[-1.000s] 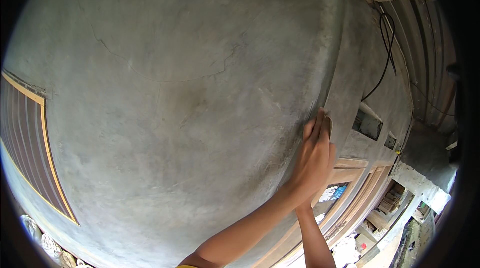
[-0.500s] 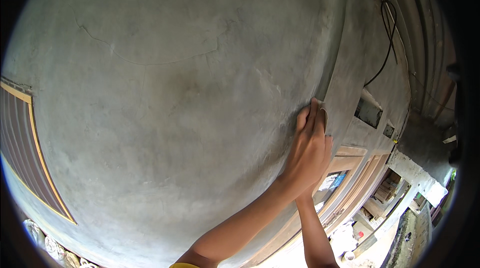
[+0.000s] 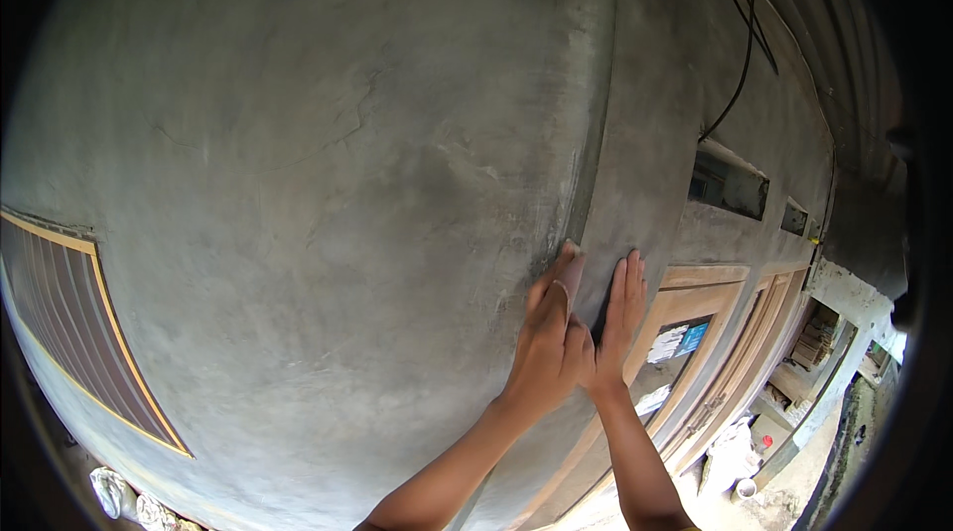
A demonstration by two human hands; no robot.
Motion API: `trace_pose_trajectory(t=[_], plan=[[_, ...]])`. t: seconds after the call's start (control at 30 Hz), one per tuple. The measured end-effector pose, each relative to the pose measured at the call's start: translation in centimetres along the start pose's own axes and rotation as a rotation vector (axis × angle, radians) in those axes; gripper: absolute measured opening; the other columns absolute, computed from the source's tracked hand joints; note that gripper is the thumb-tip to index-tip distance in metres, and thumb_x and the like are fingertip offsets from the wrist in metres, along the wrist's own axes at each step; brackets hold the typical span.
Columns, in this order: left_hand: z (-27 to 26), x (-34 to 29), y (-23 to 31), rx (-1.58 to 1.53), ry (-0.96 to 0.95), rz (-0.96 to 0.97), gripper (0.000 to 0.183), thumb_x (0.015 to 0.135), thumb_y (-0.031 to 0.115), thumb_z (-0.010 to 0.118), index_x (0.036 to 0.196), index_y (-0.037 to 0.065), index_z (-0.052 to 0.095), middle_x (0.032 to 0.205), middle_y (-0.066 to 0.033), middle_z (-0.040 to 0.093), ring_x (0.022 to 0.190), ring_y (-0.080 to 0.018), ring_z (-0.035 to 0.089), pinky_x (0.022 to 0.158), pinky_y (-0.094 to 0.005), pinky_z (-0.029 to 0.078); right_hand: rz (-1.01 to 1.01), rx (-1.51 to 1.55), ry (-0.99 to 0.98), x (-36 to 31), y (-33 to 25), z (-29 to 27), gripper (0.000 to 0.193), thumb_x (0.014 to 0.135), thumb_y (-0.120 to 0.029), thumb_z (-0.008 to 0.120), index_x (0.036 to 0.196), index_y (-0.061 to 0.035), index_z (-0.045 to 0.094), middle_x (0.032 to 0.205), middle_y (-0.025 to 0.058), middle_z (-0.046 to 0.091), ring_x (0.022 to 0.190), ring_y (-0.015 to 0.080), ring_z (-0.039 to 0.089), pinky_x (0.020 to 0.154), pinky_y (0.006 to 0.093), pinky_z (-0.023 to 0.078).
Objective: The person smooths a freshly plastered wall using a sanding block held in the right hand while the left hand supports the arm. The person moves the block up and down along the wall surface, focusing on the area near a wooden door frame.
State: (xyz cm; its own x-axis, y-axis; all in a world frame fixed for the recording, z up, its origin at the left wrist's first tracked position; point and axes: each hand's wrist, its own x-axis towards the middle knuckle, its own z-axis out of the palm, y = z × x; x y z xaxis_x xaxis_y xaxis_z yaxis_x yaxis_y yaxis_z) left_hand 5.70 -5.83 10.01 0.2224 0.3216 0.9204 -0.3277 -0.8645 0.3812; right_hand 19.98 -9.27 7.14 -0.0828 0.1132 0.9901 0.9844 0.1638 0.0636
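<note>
A grey cement-plastered wall (image 3: 397, 134) fills most of the view, with a vertical raised edge (image 3: 593, 134) running down it. My left hand (image 3: 546, 347) is closed at the lower part of this edge, fingers pointing up. A thin, pale sliver shows by its fingertips; I cannot make out what it is. Just to the right, my right hand (image 3: 617, 328) lies against the wall face past the edge, its fingers stretched upward and holding nothing. The two hands meet near the thumbs and wrists.
A wood-framed window (image 3: 685, 342) is right of my hands, below a rectangular wall opening (image 3: 730, 184). A black cable (image 3: 745, 65) hangs at upper right. A striped panel with a yellow frame (image 3: 89, 323) is at far left, with sacks (image 3: 114, 491) below it.
My left hand has moved down and left in the picture along with the edge, as the view shifted. My right hand, mostly hidden behind the left before, now shows flat on the wall.
</note>
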Motion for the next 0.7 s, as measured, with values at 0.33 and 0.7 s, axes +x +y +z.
trace_pose_trajectory(t=[0.33, 0.7], plan=[[-0.4, -3.2, -0.1, -0.048, 0.062, 0.041, 0.056, 0.089, -0.008, 0.042, 0.145, -0.016, 0.041, 0.158, -0.0322, 0.038, 0.14, -0.048, 0.045, 0.116, -0.0436, 0.037, 0.035, 0.314, -0.11, -8.6, 0.3, -6.0, 0.042, 0.097, -0.024, 0.062, 0.127, 0.0053, 0.066, 0.126, 0.0235, 0.067, 0.117, 0.0393, 0.063, 0.099, 0.0434, 0.049], [0.0, -9.2, -2.5, -0.109, 0.032, -0.018, 0.064, 0.091, -0.01, 0.038, 0.154, -0.007, 0.036, 0.165, -0.0251, 0.035, 0.149, -0.0343, 0.043, 0.103, -0.0289, 0.043, 0.831, 0.274, -1.46, -51.2, 1.4, -17.5, 0.039, 0.103, -0.039, 0.06, 0.116, -0.0053, 0.075, 0.103, 0.0179, 0.077, 0.092, 0.0358, 0.074, 0.082, 0.0447, 0.058]])
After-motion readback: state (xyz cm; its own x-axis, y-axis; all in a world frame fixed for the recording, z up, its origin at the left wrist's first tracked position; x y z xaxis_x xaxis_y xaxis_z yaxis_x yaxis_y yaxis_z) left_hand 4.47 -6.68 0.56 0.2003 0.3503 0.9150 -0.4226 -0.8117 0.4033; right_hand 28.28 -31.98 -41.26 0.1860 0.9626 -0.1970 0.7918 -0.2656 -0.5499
